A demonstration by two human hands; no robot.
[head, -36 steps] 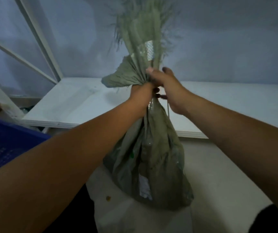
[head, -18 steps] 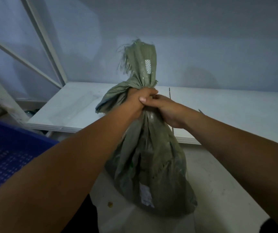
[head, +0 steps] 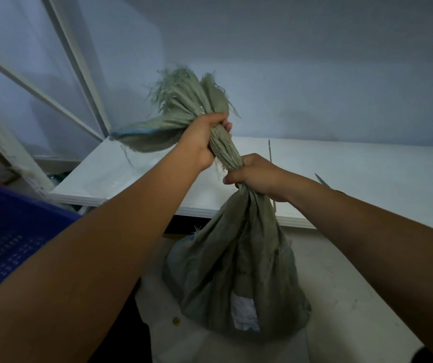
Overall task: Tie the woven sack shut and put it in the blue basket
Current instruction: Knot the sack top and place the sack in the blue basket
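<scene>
A grey-green woven sack (head: 236,279) stands full on the pale floor, its gathered neck twisted into a rope. My left hand (head: 204,142) grips the upper neck just below the frayed, fanned-out mouth, which leans to the left. My right hand (head: 257,176) clamps the neck lower down, right above the bulging body. A white label shows low on the sack's front. The blue basket (head: 8,231) with a perforated wall sits at the left edge, partly behind my left forearm.
A low white board platform (head: 367,174) runs behind the sack along a pale wall. White frame bars (head: 79,66) slant at the upper left. A thin metal blade tip (head: 321,179) pokes out beside my right wrist. A small brown bit (head: 175,320) lies on the floor.
My hands were together on the neck; now the left is higher and the right lower. The frayed top has tipped from upright to the left, and the neck looks more tightly twisted.
</scene>
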